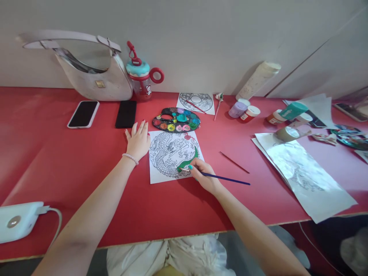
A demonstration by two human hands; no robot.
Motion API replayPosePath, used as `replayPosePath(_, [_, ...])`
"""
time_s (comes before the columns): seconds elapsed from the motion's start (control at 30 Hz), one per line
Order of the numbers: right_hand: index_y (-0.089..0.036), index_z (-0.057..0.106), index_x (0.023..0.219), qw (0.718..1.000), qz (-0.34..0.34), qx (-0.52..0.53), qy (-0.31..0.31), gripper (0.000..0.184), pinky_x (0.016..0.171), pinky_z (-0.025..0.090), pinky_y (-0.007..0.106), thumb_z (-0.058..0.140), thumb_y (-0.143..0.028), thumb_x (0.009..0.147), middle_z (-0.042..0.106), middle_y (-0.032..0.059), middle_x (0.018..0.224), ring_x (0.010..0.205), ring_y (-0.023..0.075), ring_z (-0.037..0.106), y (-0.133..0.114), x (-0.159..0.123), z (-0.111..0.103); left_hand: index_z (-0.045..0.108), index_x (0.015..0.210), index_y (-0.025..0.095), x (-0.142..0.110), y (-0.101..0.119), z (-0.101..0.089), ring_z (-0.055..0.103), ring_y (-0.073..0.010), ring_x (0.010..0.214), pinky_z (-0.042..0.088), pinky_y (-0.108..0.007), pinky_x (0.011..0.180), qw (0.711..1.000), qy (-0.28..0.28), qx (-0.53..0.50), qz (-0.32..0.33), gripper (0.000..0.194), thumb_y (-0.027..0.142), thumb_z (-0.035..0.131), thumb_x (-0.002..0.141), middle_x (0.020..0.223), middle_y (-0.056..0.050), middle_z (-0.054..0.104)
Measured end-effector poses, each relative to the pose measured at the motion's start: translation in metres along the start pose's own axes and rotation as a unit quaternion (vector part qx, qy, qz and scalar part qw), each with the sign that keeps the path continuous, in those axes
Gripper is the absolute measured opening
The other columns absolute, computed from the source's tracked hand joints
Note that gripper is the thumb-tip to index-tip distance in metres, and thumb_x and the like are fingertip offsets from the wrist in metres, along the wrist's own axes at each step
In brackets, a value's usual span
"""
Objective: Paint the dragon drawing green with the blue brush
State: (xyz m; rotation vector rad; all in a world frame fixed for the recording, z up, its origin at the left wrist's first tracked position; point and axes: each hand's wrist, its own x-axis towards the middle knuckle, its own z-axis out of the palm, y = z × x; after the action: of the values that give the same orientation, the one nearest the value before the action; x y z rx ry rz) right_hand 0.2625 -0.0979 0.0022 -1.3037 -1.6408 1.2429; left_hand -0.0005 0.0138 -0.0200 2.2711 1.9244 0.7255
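Observation:
My right hand point(204, 174) is closed around a blue-handled paintbrush point(227, 179). The brush tip touches the green area near the lower middle of a dragon line drawing point(163, 161) on white paper. Part of the dragon's body is painted green, and a small red patch shows at the top right of the sheet. My left hand point(138, 142) lies flat with fingers spread, its fingertips at the paper's upper left edge. Just above the sheet sits a black paint palette point(156, 123) with several colours in its wells.
Behind the palette lies another printed sheet point(184, 105) with a thin brush on it. A red brush point(234, 162) rests to the right, near paint jars point(238, 110) and stacked papers point(322, 199). Two phones point(125, 114), a handbag point(94, 86), a cup point(142, 86) and a white device point(20, 222) occupy the left.

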Motion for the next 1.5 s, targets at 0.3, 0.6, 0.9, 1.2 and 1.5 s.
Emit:
replayPosePath(0.3, [-0.024,0.039,0.068,1.0,0.01,-0.013,0.0,0.022,0.05,0.028,0.025,0.048,-0.033,0.086,0.038,-0.0056,0.056,0.052,0.0113,0.032,-0.001,-0.001,0.001,0.045,0.144,0.018,0.002,0.002,-0.004,0.034,-0.0413,0.141,0.024,-0.075,0.11,1.0,-0.027,0.0,-0.014,0.053,0.017,0.041,0.091,0.151,-0.016,0.045])
replayPosePath(0.6, [-0.024,0.038,0.068,1.0,0.002,-0.023,-0.015,0.021,0.051,0.027,0.025,0.047,-0.031,0.086,0.038,-0.0053,0.057,0.053,0.0112,0.032,-0.002,0.0,0.001,0.047,0.142,0.007,0.004,0.01,-0.015,0.033,-0.0339,0.143,0.03,-0.061,0.114,0.992,-0.1,0.079,-0.018,0.05,0.017,0.033,0.096,0.153,-0.016,0.041])
replayPosePath(0.9, [-0.024,0.037,0.069,0.999,-0.002,-0.028,-0.021,0.021,0.052,0.028,0.026,0.047,-0.03,0.086,0.038,-0.0052,0.058,0.054,0.0114,0.033,-0.002,0.001,0.002,0.045,0.144,0.006,0.003,0.011,-0.018,0.033,-0.0318,0.143,0.031,-0.059,0.114,0.987,-0.113,0.111,-0.013,0.05,0.019,0.031,0.097,0.155,-0.013,0.04])
replayPosePath(1.2, [-0.023,0.038,0.069,0.999,-0.007,-0.038,-0.02,0.02,0.052,0.028,0.026,0.047,-0.029,0.086,0.038,-0.0052,0.059,0.054,0.0111,0.033,-0.002,0.0,0.002,0.045,0.144,0.007,0.003,0.011,-0.018,0.032,-0.0315,0.144,0.03,-0.06,0.114,0.988,-0.114,0.103,-0.015,0.05,0.02,0.031,0.097,0.155,-0.013,0.04])
replayPosePath(1.5, [-0.024,0.036,0.068,0.998,-0.013,-0.052,-0.021,0.019,0.052,0.028,0.026,0.045,-0.028,0.085,0.037,-0.0053,0.06,0.055,0.0109,0.033,-0.004,0.0,0.001,0.046,0.143,0.008,0.003,0.01,-0.017,0.032,-0.0312,0.144,0.03,-0.059,0.114,0.989,-0.11,0.098,-0.012,0.05,0.021,0.031,0.097,0.155,-0.013,0.041])
